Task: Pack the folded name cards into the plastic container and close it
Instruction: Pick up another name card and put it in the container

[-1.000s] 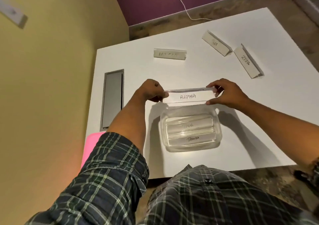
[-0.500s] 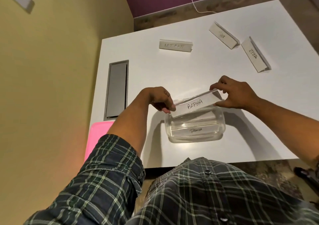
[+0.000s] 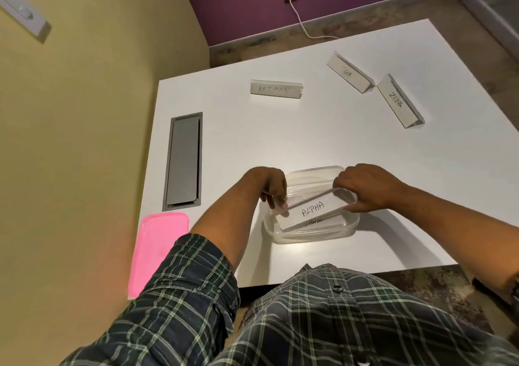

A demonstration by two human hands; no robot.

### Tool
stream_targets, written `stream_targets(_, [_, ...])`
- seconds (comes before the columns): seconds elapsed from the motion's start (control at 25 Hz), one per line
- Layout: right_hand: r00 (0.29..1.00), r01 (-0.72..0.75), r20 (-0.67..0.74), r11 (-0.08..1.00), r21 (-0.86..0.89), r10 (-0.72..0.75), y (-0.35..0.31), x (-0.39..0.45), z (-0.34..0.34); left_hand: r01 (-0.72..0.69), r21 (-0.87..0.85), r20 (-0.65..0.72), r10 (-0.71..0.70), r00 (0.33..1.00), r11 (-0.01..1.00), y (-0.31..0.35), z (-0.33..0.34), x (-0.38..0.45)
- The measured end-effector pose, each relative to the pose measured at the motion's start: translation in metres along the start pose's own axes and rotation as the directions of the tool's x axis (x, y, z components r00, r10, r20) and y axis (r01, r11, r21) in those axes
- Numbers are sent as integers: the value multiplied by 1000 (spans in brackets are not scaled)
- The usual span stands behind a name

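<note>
Pinching the ALPHA card (image 3: 311, 211) endwise, left hand (image 3: 269, 186) and right hand (image 3: 368, 188) tilt it, seemingly skewed across the container (image 3: 352, 228).

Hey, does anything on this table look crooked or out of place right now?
The ALPHA card sits askew, slanting across the plastic container over the PANDA card, held at each end by the left hand and right hand. The pink lid overhangs the table edge.

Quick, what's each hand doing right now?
Left hand: closed, pinching the left end of the ALPHA card.
Right hand: closed, holding the card's right end over the container.
</note>
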State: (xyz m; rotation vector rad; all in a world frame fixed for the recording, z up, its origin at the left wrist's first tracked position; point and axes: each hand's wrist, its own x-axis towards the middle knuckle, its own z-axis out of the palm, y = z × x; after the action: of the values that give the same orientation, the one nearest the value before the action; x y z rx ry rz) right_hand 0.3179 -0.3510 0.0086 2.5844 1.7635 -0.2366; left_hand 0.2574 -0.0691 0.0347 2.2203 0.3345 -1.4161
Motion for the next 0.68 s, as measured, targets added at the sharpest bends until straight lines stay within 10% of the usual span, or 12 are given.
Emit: stream_targets(0.68, [946,68,324,962,-264,22,-45,38,38,67,622,-338,190,922,780,-1,71,9])
